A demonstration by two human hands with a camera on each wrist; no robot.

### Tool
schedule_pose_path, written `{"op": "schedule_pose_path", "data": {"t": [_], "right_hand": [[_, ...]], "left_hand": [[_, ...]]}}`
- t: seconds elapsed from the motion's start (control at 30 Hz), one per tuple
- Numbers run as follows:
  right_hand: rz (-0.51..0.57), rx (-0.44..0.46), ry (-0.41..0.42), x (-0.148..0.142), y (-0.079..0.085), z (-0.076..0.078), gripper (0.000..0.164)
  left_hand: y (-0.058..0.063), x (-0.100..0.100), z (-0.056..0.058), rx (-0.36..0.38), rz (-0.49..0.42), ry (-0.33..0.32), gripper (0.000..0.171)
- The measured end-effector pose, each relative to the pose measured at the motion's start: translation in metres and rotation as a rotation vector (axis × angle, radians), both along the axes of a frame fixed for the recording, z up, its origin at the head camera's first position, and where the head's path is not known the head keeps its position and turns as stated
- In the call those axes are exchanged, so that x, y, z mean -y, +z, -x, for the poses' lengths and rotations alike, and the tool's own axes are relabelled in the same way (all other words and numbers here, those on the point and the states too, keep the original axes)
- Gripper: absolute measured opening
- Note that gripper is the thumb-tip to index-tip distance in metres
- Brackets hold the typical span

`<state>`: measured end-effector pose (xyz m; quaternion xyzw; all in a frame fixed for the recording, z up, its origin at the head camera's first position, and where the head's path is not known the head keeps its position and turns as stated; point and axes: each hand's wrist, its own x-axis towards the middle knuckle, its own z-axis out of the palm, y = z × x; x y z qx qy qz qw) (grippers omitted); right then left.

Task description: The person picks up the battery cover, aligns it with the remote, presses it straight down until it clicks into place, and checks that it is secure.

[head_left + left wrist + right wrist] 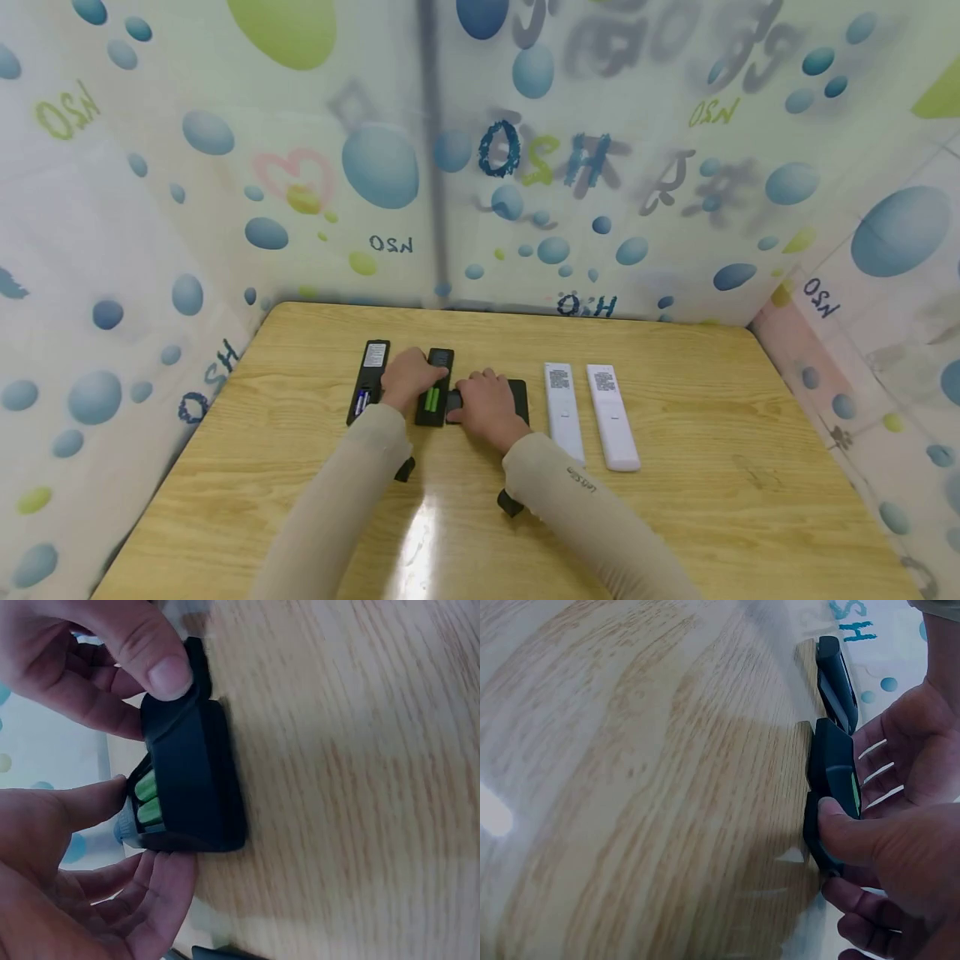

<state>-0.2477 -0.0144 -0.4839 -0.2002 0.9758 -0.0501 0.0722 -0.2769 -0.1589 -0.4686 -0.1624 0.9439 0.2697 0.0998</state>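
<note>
A black remote control (430, 417) lies back up, with two green batteries (148, 799) in its exposed compartment. My left hand (405, 379) grips this remote; its thumb reaches over the back while the fingers bend along the side. Just right of the remote, my right hand (491, 410) pinches a flat black piece (815, 829) that looks like a battery cover. The thumb lies on that piece, right against the remote's side. Part of the piece is hidden under the hand, and a black edge (520, 402) shows beyond the knuckles.
Left of my hands lies another black remote (373, 358), its batteries (362, 402) uncovered. To the right, two white remotes (564, 417) (617, 425) lie back up on the wooden table (712, 467). Patterned walls (525, 208) close off the back and sides.
</note>
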Motion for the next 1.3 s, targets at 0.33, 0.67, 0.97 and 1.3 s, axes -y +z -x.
{"op": "schedule_pose_path", "data": {"t": [0.33,0.67,0.97,1.3], "right_hand": [[0.055,0.012,-0.010,0.000,0.009,-0.001,0.044],[0.136,0.030,-0.065,-0.006,0.013,0.000,0.034],[0.185,0.028,-0.060,-0.015,0.018,0.000,0.028],[0.259,-0.026,-0.053,-0.027,0.034,0.004,0.027]], "left_hand": [[0.002,-0.004,-0.002,0.002,0.004,-0.001,0.048],[0.004,-0.002,-0.007,-0.010,-0.125,0.013,0.055],[0.004,0.003,-0.007,-0.047,-0.259,0.019,0.051],[0.014,0.011,-0.007,-0.101,-0.420,-0.013,0.051]]}}
